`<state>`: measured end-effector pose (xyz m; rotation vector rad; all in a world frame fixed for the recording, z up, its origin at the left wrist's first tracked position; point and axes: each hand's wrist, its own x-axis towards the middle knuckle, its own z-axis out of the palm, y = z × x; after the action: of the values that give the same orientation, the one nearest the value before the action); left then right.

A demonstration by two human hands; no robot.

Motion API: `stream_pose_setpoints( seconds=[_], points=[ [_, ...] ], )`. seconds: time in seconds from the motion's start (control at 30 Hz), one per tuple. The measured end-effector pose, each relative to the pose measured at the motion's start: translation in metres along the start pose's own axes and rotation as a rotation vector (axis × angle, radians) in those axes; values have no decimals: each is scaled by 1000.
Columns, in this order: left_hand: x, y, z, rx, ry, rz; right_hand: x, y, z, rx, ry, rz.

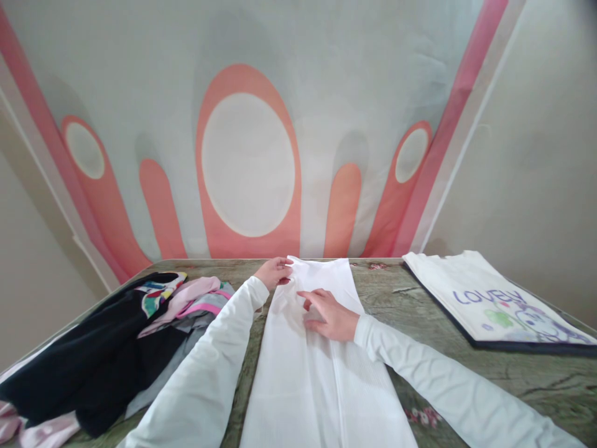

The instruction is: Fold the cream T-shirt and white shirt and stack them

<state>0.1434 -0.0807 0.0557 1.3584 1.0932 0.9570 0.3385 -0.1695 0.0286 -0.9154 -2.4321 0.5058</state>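
Note:
A long white garment (pixel 298 386), folded into a narrow strip, lies down the middle of the table and runs from the far edge toward me. Its exact kind cannot be told. At its far left corner, my left hand (pixel 274 272) pinches the edge of the cloth between thumb and fingers. My right hand (pixel 330 314) is over the upper middle of the garment with its fingers apart, the index finger stretched toward the left. Nothing shows in its grasp, and whether its fingertips touch the fabric is unclear. Shallow creases run along the cloth below it.
A loose heap of clothes (pixel 97 348), black, pink and grey, lies on the left of the wooden-patterned table (pixel 387 292). Flat folded shirts (pixel 494 305) lie at the right, the top one white with "LOVELY" lettering. A backdrop (pixel 321 99) with pink shapes stands behind the table.

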Motion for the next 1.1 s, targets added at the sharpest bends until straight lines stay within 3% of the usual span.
stream_pose_setpoints(
  seconds=[0.23, 0.4, 0.47, 0.6, 0.67, 0.9, 1.1],
  points=[
    [0, -8, 27, -113, -20, 68, 2, -3, 1, -82, 168, 104],
    [-7, -11, 43, -126, -301, 96, -5, -18, -2, -182, 128, 160],
    [-3, -16, 40, 24, -304, 159, -7, -23, -2, -201, 97, 188],
    [12, -34, 19, 579, -43, 304, -7, -14, -10, -160, 63, 243],
    [18, -43, 8, 709, 23, 316, -3, 4, -20, -85, 112, 276],
    [18, -60, 3, 1026, -46, 327, -3, 81, -48, -30, 287, 475],
    [18, -67, 8, 1255, -95, 308, -7, 85, -30, 51, 217, 506]
  ],
)
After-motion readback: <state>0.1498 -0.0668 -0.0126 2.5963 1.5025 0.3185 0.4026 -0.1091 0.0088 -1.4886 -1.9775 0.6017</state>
